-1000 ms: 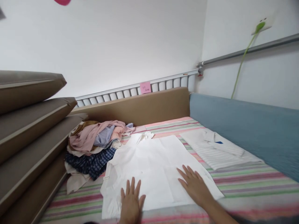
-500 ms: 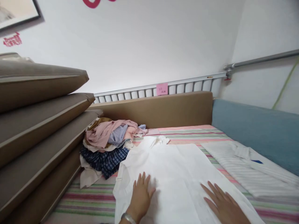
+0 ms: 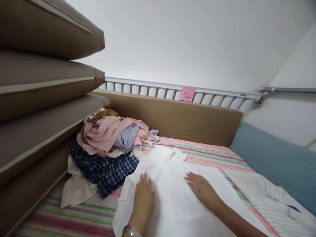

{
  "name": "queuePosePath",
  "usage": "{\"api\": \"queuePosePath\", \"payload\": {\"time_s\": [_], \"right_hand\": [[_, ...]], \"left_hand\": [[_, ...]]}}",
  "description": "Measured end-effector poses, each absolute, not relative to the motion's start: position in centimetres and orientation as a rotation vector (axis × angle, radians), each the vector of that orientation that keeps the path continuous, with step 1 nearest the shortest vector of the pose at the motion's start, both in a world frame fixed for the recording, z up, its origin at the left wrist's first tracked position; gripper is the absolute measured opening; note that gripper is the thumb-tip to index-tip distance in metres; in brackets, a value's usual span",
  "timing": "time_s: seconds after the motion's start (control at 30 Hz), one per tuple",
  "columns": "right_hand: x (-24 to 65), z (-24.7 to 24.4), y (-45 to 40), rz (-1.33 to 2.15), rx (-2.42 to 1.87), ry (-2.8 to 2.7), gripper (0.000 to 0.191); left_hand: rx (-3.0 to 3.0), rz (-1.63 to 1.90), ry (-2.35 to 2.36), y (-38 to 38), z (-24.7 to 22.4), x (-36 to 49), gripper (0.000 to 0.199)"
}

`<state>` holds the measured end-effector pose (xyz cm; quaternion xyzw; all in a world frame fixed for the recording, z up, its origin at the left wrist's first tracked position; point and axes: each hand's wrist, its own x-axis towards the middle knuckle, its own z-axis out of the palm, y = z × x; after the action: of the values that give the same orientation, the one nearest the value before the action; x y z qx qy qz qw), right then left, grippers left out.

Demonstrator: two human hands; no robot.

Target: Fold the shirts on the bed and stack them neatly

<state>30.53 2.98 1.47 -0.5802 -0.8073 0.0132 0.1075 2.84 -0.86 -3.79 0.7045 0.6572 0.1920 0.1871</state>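
Note:
A white shirt point(image 3: 172, 197) lies spread on the striped sheet point(image 3: 81, 220), its collar pointing away from me. A small label shows at its left edge. On the shirt's left side rests my left hand point(image 3: 143, 197), flat with fingers stretched out, a silver bracelet on the wrist. My right hand point(image 3: 203, 191) lies over the middle right of the shirt, fingers extended and slightly spread. Neither hand holds anything. Right of the white shirt is a striped white garment point(image 3: 261, 197) laid flat, with a blue patch on it.
A heap of clothes point(image 3: 111, 131), with pink, blue and dark plaid pieces, sits at the left. Stacked brown cushions point(image 3: 49, 108) rise beside it. Brown padding point(image 3: 172, 113) stands before a white radiator point(image 3: 153, 92) with a pink note point(image 3: 187, 94). Blue padding point(image 3: 271, 151) borders the right.
My right hand has moved left and farther up the shirt. My left hand has shifted slightly up the shirt and stays flat. The view has tilted and turned.

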Motion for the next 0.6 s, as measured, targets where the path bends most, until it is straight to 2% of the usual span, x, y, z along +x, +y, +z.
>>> {"api": "queuePosePath", "payload": {"time_s": [0.17,0.3,0.47,0.6], "right_hand": [[14.5,4.8,11.1,0.253,-1.408,-2.484,0.037],[5.8,3.7,13.8,0.198,-1.52,-2.784,0.057],[0.6,1.7,15.3,0.112,-1.632,-2.971,0.029],[-0.6,2.0,16.1,0.133,-1.576,-2.91,0.023]], "left_hand": [[1.906,0.381,1.936,-0.2,-4.4,3.4,0.063],[1.821,0.242,1.969,0.2,-3.1,3.6,0.064],[1.778,0.062,1.912,-0.2,-1.4,3.5,0.064],[1.789,0.075,1.919,-0.3,-1.9,3.5,0.058]]}}
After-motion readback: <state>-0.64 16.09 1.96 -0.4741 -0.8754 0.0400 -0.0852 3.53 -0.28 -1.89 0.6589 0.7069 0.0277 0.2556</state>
